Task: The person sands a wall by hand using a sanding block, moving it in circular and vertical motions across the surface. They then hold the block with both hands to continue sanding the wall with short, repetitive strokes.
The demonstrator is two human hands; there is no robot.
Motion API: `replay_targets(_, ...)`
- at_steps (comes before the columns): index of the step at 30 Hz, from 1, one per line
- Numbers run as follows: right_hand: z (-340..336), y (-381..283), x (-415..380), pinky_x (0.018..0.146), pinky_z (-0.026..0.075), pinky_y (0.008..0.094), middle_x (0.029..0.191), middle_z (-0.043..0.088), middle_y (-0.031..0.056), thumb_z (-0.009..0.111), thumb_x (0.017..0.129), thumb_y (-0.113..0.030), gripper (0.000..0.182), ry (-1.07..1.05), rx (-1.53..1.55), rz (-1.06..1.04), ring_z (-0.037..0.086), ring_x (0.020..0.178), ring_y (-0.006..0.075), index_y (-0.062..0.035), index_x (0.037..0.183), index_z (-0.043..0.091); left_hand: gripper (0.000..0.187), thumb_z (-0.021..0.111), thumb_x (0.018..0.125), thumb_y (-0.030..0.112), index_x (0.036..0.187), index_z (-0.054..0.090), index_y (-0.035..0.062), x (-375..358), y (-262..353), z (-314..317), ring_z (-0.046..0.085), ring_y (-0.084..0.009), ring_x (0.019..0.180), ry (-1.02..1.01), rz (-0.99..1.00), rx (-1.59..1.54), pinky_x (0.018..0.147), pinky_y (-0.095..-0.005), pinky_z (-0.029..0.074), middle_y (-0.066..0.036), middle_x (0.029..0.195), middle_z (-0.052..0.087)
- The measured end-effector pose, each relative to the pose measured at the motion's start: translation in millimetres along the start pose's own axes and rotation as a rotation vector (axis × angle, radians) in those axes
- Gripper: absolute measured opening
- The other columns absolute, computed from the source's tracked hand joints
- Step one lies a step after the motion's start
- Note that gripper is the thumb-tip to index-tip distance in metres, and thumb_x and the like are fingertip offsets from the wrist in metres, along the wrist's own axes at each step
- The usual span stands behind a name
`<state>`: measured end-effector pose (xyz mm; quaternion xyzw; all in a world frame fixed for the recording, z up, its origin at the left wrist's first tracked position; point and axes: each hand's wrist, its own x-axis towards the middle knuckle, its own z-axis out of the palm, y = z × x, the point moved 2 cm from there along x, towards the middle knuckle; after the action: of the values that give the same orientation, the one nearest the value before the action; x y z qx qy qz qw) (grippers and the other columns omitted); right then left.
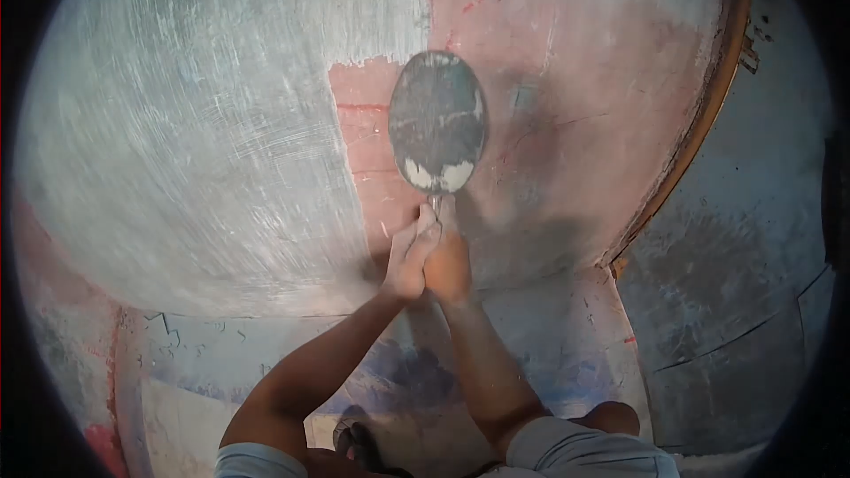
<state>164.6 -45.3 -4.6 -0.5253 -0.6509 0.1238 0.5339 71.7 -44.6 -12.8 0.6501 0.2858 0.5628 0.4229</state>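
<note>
Ahead of me, an oval paddle-shaped tool with a grey, worn face and pale patches at its lower end stands out against a large curved wall. Its short handle runs down between my hands. My left hand is closed around the handle from the left, fingers pointing up. Pressed against it, my right hand grips from the right. Most of the handle is hidden by the palms. Whether the oval touches the wall cannot be told.
The wall is streaked grey-white on the left and pink on the right. A brown raised edge bounds it at the right. Beyond lies a grey stained surface. Below are a bluish ledge and dark footwear.
</note>
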Motion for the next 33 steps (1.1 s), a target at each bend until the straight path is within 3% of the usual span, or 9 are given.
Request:
replay_targets(1,3.1,2.2,-2.5,0.084,0.056,0.0594,0.129,0.063,0.0315,0.05,0.106,-0.017,0.039,0.023,0.099,0.174,0.068,0.096,0.0525,-0.0037,0.142,0.053,0.028,0.051,0.109,0.028,0.098,0.06,0.0034,-4.2,-2.1,1.2,0.053,-0.0076,0.092,-0.024,-0.024,-0.086,0.078,-0.028,0.043,0.003,0.092,0.055)
replay_targets(7,-33.2,-30.8,53.8,0.086,0.053,0.0625,0.097,0.07,0.0336,0.056,0.102,-0.021,0.045,0.058,-0.009,0.007,0.065,0.098,0.0568,0.0037,0.139,0.053,0.032,0.05,0.11,0.031,0.097,0.06,0.0034,46.2,65.6,17.8,0.052,-0.0083,0.09,0.07,0.11,-0.059,0.078,-0.0287,0.044,0.003,0.092,0.055)
replay_targets(14,-18.6,-19.8,50.3,0.082,0.051,0.0646,0.101,0.068,0.0373,0.049,0.108,-0.028,0.041,0.074,0.068,-0.067,0.064,0.097,0.0594,0.0019,0.136,0.048,0.034,0.051,0.109,0.032,0.096,0.06,0.0017,47.4,40.7,11.6,0.052,-0.0104,0.088,0.07,0.037,-0.144,0.077,-0.0301,0.044,0.002,0.09,0.055)
replay_targets(19,-15.6,-11.7,22.1,0.085,0.05,0.0642,0.108,0.066,0.0387,0.05,0.108,-0.027,0.045,0.002,0.147,0.119,0.062,0.1,0.0602,0.0015,0.142,0.045,0.036,0.051,0.108,0.033,0.097,0.06,0.0005,21.1,29.4,8.3,0.052,-0.0108,0.088,0.031,0.024,0.001,0.076,-0.0315,0.044,0.001,0.09,0.056)
replay_targets(21,-13.2,-7.3,42.9,0.089,0.049,0.063,0.11,0.066,0.039,0.05,0.108,-0.025,0.05,0.093,-0.012,-0.111,0.061,0.104,0.0599,0.0033,0.148,0.043,0.037,0.051,0.108,0.034,0.097,0.06,0.0001,36.8,39.7,7.3,0.052,-0.0107,0.088,0.019,0.004,-0.03,0.076,-0.0316,0.044,0.0,0.09,0.056)
replay_targets(23,-33.7,-39.7,75.1,0.091,0.05,0.0604,0.114,0.064,0.0398,0.05,0.107,-0.023,0.053,-0.028,-0.008,0.002,0.06,0.109,0.0582,0.0063,0.15,0.041,0.039,0.051,0.108,0.036,0.096,0.061,0.0004,64.1,60.9,5.8,0.052,-0.0107,0.087,0.027,0.042,-0.077,0.075,-0.0323,0.044,0.0,0.087,0.055)
replay_targets(26,-38.3,-53.9,95.3,0.088,0.051,0.0598,0.111,0.065,0.0397,0.051,0.107,-0.023,0.052,0.14,0.071,-0.21,0.061,0.109,0.0573,0.0067,0.149,0.042,0.04,0.051,0.106,0.037,0.094,0.06,0.0001,77.3,89.0,13.2,0.053,-0.0119,0.086,0.095,-0.038,-0.145,0.076,-0.0325,0.045,0.0,0.086,0.054)
replay_targets(30,-30.5,-39.4,63.6,0.085,0.051,0.061,0.106,0.067,0.0368,0.051,0.108,-0.026,0.049,0.078,0.12,-0.032,0.062,0.104,0.0585,0.002,0.148,0.044,0.041,0.051,0.107,0.037,0.096,0.061,-0.0007,62.0,40.9,2.8,0.053,-0.011,0.088,0.007,0.131,-0.038,0.078,-0.0311,0.045,0.001,0.089,0.055)
replay_targets(33,-24.1,-25.5,27.7,0.084,0.051,0.0613,0.106,0.068,0.0357,0.051,0.109,-0.026,0.045,0.061,0.129,0.039,0.062,0.103,0.059,0.0004,0.145,0.047,0.04,0.05,0.108,0.037,0.098,0.06,-0.0005,26.7,34.8,11.8,0.053,-0.0108,0.09,0.012,0.011,-0.033,0.078,-0.0303,0.045,0.001,0.092,0.056)
